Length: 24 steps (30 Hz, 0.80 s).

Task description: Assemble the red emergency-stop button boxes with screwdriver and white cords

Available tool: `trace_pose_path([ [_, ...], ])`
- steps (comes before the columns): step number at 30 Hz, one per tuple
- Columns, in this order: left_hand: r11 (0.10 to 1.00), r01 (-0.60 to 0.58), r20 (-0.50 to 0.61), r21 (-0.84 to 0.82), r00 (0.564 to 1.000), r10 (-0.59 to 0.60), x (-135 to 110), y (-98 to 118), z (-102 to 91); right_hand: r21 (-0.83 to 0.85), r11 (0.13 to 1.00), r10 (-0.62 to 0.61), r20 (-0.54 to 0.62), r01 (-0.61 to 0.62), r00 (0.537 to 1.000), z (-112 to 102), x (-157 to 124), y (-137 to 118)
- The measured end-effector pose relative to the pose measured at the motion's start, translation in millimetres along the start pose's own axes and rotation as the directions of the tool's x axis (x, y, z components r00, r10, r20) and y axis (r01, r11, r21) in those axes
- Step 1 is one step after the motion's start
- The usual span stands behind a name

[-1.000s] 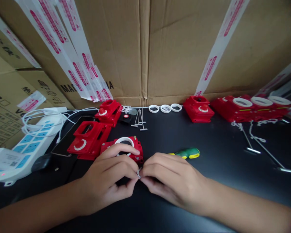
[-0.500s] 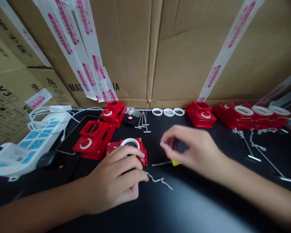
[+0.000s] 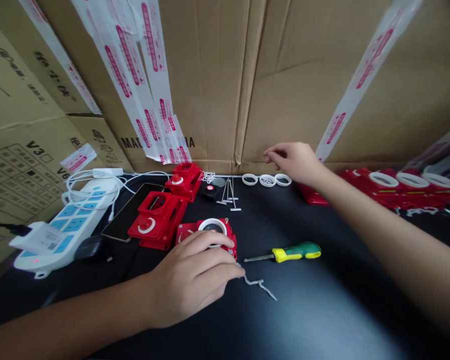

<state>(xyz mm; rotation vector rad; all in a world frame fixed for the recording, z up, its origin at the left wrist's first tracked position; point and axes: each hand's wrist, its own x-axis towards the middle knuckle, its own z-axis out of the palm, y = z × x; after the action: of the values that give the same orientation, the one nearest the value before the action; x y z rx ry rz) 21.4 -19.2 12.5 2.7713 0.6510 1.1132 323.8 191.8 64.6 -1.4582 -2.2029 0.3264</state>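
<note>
My left hand (image 3: pixel 195 280) rests over a red plastic housing (image 3: pixel 230 231) with a white ring (image 3: pixel 212 221), its fingers curled over the near side and partly hiding it. From under those fingers a thin silvery chain or cord (image 3: pixel 253 283) trails onto the black table. My right hand (image 3: pixel 290 159) is raised in front of the cardboard at the back, fingers bent together; whether anything is between them is hidden. Below it lie several white rings (image 3: pixel 283 180) and a red housing (image 3: pixel 310 194) mostly covered by the forearm. A green-and-yellow screwdriver (image 3: pixel 298 252) lies right of my left hand.
Two red housings (image 3: pixel 150 227) stand left of my left hand; more with white rings (image 3: pixel 412 181) line the back right. T-shaped metal rods (image 3: pixel 230 196) lie at the back. A power strip (image 3: pixel 65 225) and a dark tablet or phone (image 3: pixel 114 220) are left. Cardboard (image 3: pixel 210 80) walls the back.
My right hand has moved up and away toward the back, uncovering the screwdriver. My left hand stays on the red housing. The whole view has shifted slightly.
</note>
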Motion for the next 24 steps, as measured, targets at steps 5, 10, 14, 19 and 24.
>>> trace_pose_path([
  [5, 0.998, 0.06, -0.018, -0.023, 0.998, -0.061, -3, 1, -1.7, 0.152, 0.983, -0.137, 0.198, 0.108, 0.971, -22, -53, -26],
  [10, 0.998, 0.065, -0.147, -0.016, 0.987, -0.067, 4, 6, -10.6, 0.546, 0.836, -0.415, 0.567, 0.053, 0.712, 0, -117, -84],
  [14, 0.996, 0.013, -0.168, 0.085, 0.986, 0.002, 9, 9, -14.5, 0.655, 0.753, -0.479, 0.476, 0.066, 0.738, 17, -138, -112],
  [19, 0.998, 0.064, -0.293, 0.025, 0.955, -0.054, 7, 7, -8.6, 0.742, 0.653, -0.331, 0.459, -0.151, 0.825, 3, -116, -111],
  [24, 0.984, 0.15, -0.083, 0.101, 0.986, -0.142, 5, 4, -6.1, 0.712, 0.702, -0.283, 0.243, 0.027, 0.928, -11, -55, -106],
])
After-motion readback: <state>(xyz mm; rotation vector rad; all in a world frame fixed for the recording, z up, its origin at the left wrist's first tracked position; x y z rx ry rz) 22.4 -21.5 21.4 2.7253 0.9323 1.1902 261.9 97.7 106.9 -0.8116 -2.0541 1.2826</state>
